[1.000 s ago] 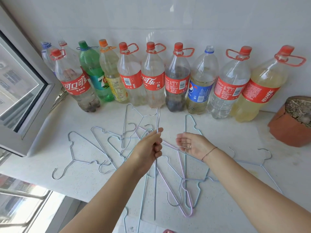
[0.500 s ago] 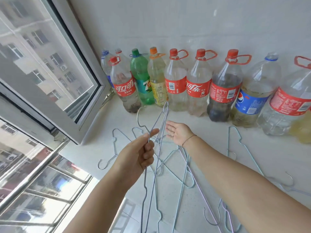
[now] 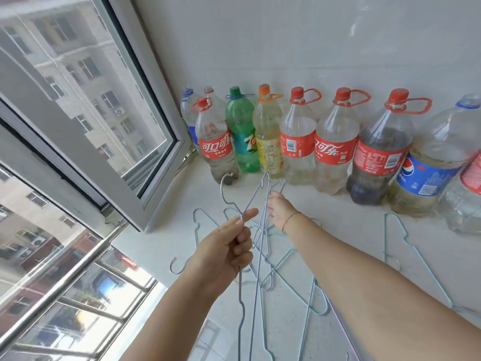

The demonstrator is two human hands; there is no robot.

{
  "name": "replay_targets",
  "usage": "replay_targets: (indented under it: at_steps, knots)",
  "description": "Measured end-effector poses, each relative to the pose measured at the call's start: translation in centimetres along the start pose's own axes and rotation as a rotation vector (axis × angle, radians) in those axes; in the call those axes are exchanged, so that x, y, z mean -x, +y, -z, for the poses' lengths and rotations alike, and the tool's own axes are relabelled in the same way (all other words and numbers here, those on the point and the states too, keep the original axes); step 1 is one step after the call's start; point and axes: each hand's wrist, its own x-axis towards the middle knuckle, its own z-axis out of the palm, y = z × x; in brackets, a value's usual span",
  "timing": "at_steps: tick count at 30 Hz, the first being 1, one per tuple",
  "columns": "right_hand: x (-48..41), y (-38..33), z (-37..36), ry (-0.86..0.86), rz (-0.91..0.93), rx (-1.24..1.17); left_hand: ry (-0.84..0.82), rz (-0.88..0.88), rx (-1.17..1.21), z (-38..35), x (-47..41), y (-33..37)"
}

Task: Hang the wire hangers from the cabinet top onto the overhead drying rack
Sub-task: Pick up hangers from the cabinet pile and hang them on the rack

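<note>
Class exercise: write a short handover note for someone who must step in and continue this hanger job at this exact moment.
Left hand: shut on a wire hanger, lifted off the cabinet top, hook up.
Right hand: open, reaching toward the hanger pile; no grip there.
One more hanger lies apart to the right, in front of the bottles.
Done: one hanger picked up. The drying rack is out of view.
Left: hang it, then fetch the rest.
</note>
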Motion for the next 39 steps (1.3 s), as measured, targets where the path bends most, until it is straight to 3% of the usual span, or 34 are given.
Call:
replay_targets:
  at_steps: [6, 18, 24, 31, 39]
  knots:
    - [0.9, 0.0, -1.2, -0.023, 0.084, -0.004, 0.025, -0.009, 0.019, 1.5, -0.2, 0.9]
    - [3.8, 0.6, 0.1, -0.070, 0.223, 0.336, 0.042, -0.032, 0.053, 3.8, 0.3, 3.2]
    - [6.1, 0.2, 1.8, -0.088, 0.311, 0.280, 0.009, -0.013, 0.077, 2.8, 2.8, 1.7]
    - [11.7, 1.4, 4.1, -0.271, 0.332, 0.247, -0.090, -0.067, 0.273, 0.9, 8.8, -0.2]
    - [20.7, 3.2, 7.2, -0.541, 0.318, 0.298, -0.071, -0.127, 0.378, -2.5, 16.7, -5.8]
